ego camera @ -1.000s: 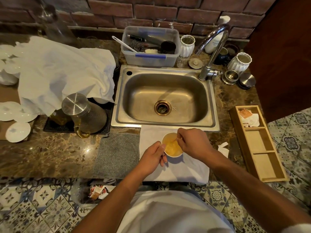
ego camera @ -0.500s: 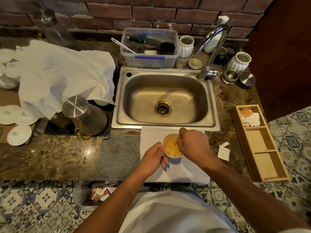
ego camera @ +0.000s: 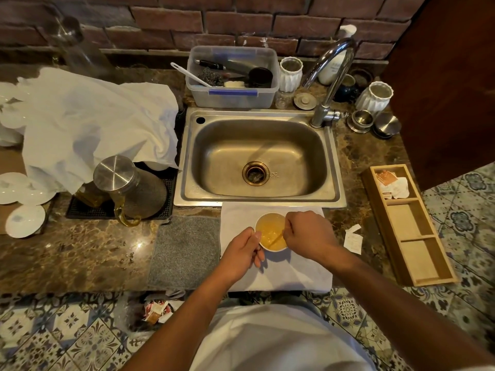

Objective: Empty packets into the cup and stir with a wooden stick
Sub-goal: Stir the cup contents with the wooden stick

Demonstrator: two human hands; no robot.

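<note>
A small white cup of cloudy yellow liquid stands on a white cloth at the counter's front edge, below the sink. My left hand grips the cup's left side. My right hand is closed on a thin wooden stick whose lower end dips into the liquid. An empty torn packet lies on the counter to the right of the cloth. More packets sit in the far compartment of a wooden tray.
A steel sink with a curved tap lies behind the cup. A glass jug with a steel lid, a crumpled white cloth and a grey mat are to the left. A plastic tub of utensils stands behind.
My right hand has shifted slightly around the cup's rim with the stick in the liquid. My left hand stays on the cup.
</note>
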